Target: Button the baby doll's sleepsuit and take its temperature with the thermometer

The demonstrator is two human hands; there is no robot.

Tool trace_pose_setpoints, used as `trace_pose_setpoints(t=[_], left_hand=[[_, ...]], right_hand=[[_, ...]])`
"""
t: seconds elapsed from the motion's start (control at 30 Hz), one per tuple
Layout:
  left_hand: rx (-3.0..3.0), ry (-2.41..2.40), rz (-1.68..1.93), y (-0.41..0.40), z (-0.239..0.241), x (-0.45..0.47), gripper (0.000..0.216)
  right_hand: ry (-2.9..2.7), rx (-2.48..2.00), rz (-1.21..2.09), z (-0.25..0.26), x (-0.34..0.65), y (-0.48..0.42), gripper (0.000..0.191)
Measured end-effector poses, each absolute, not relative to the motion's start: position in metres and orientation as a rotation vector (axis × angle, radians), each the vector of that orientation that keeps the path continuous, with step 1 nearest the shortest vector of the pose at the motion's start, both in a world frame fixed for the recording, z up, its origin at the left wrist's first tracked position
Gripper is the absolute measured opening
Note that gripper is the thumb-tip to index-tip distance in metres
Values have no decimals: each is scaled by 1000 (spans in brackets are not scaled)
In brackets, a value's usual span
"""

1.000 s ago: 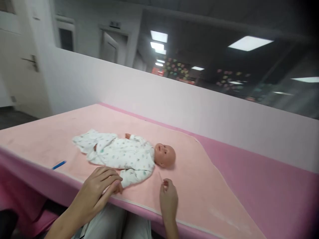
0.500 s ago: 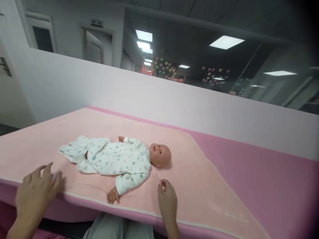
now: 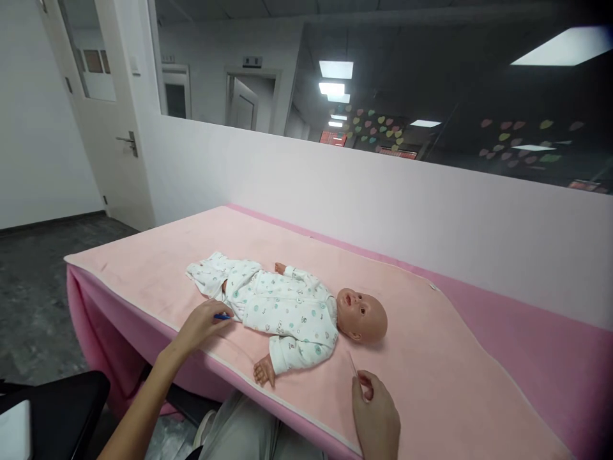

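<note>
A baby doll (image 3: 363,315) in a white printed sleepsuit (image 3: 290,313) lies on its back, head to the right, one arm stretched toward the front edge. My left hand (image 3: 204,326) is at the doll's hip, fingers closed around a small blue stick-like object (image 3: 222,317), mostly hidden by the fingers. My right hand (image 3: 376,406), just in front of the doll's head, pinches a thin pale stick (image 3: 353,364) that points up toward the doll's neck. I cannot tell exactly what either object is.
A peach blanket (image 3: 431,377) covers the pink-draped table (image 3: 555,370), which stands against a low white wall (image 3: 383,198) under a window. At lower left are a black chair (image 3: 62,409) and a white object (image 3: 15,431). A door (image 3: 115,137) stands at the far left.
My view has turned left. My left hand has moved from the blanket's front edge to the doll's hip and now holds the blue object. The right hand keeps the pale stick.
</note>
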State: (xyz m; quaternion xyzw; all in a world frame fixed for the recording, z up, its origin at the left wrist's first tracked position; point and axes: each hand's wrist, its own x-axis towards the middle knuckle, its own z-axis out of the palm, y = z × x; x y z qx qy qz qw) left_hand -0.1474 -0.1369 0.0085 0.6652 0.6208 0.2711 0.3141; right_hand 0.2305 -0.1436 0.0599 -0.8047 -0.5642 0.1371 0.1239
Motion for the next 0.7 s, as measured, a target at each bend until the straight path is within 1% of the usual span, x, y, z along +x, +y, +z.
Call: trace_pose_setpoints(t=[0.1,0.23,0.37,0.5,0.57,0.6,0.63,0.7], left_hand=[[1756,1621,698,-139,12,-136,27],[1812,1687,799,-145,28,-138,25],[1938,1832,799,-143,55,-137,26],[2092,2008,674,-139,68,-128,28],[2108,2039,612,-139,70,-119,30],[2102,2035,595,-140,72,-113,29],[2094,2006,593,-142,73,-105,28],[2067,1891,664,-148,78,-89,26]], right_hand=[[-1644,-2369,396,60,230,-143,34],[-1716,-2332,322,60,229,-144,36],[-1747,-2247,49,65,225,-144,32],[-1713,-1937,-243,79,189,-148,24],[-1733,-1672,-219,91,151,-153,17],[-1771,-1504,-147,98,128,-156,15],[-1830,-1337,-23,106,104,-159,17],[-1982,-1129,212,120,59,-164,30]])
